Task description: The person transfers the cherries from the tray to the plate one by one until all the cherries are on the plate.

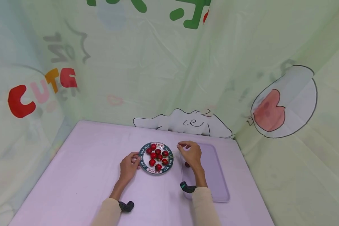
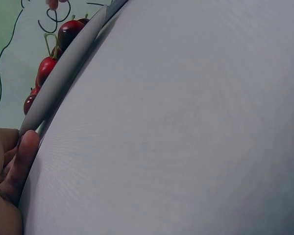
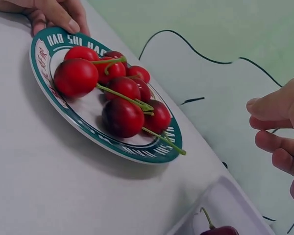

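Note:
A round plate (image 1: 147, 169) with a dark green lettered rim carries several red cherries (image 1: 153, 155), some with green stems. At its left edge, my left hand (image 1: 127, 168) grips the rim between thumb and fingers, seen closer in the left wrist view, where the plate's grey side (image 2: 63, 78) shows. To the right of the plate, my right hand (image 1: 192, 153) hovers over the left part of a light purple tray (image 1: 214, 175). Its fingers (image 3: 274, 142) are loosely bent, and nothing shows between them. Under that hand, a dark red cherry (image 3: 220, 230) lies in the tray.
The pale pink-purple tabletop (image 1: 87, 163) runs back to a light green curtain (image 1: 158, 62) with printed letters and cartoon drawings. More curtain hangs along both sides.

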The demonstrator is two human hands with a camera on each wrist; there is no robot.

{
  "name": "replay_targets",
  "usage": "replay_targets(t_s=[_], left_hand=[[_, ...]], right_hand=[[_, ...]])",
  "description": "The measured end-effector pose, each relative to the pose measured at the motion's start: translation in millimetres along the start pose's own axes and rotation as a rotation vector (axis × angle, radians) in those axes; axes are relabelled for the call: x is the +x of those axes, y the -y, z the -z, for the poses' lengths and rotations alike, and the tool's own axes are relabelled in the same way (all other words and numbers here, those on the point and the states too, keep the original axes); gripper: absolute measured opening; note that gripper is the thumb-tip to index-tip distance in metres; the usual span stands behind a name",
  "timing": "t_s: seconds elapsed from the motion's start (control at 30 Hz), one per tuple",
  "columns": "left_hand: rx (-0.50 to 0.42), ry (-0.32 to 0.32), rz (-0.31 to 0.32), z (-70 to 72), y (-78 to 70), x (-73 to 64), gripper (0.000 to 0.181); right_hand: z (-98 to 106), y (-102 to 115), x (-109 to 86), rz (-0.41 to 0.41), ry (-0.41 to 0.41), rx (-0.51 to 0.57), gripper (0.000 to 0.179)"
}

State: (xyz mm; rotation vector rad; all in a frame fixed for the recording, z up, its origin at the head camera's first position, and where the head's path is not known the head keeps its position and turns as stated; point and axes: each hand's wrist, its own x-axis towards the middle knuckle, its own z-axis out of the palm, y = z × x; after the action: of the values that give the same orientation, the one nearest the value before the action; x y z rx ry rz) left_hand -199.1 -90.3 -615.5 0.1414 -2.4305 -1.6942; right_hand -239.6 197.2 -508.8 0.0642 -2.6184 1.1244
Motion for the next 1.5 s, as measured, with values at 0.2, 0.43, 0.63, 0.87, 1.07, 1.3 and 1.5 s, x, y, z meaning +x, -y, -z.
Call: replay_targets(t_s=[0.2, 0.43, 0.63, 0.87, 1.07, 1.3, 1.5], left_hand=[[0.001, 0.007, 0.01, -0.5, 1.7, -0.3, 0.033], [0.012, 0.001, -0.001, -1.0, 3.4, 1.1, 0.034], [0.023, 0.0, 0.003, -1.1, 4.8, 1.3, 0.034], [0.019, -0.006, -0.007, -1.4, 5.3, 1.7, 0.033], [0.009, 0.005, 0.004, -0.9, 3.2, 0.7, 0.034], [0.0, 0.01, 0.014, -1.6, 3.4, 0.2, 0.034], [-0.003, 0.012, 0.02, -1.2, 2.5, 0.4, 0.034]], right_hand=[[5.0, -13.2, 3.1, -0.002, -0.015, -0.019, 0.022], [3.4, -26.8, 3.1, -0.005, 0.023, -0.14, 0.021], [5.2, -35.1, -2.8, 0.034, 0.066, -0.227, 0.017], [3.2, -49.1, -5.1, 0.044, 0.113, -0.267, 0.015], [1.1, -58.3, -6.0, 0.043, 0.147, -0.313, 0.014], [-1.5, -61.1, -6.5, 0.043, 0.156, -0.333, 0.013], [-1.6, -57.7, -8.6, 0.054, 0.15, -0.349, 0.012]])
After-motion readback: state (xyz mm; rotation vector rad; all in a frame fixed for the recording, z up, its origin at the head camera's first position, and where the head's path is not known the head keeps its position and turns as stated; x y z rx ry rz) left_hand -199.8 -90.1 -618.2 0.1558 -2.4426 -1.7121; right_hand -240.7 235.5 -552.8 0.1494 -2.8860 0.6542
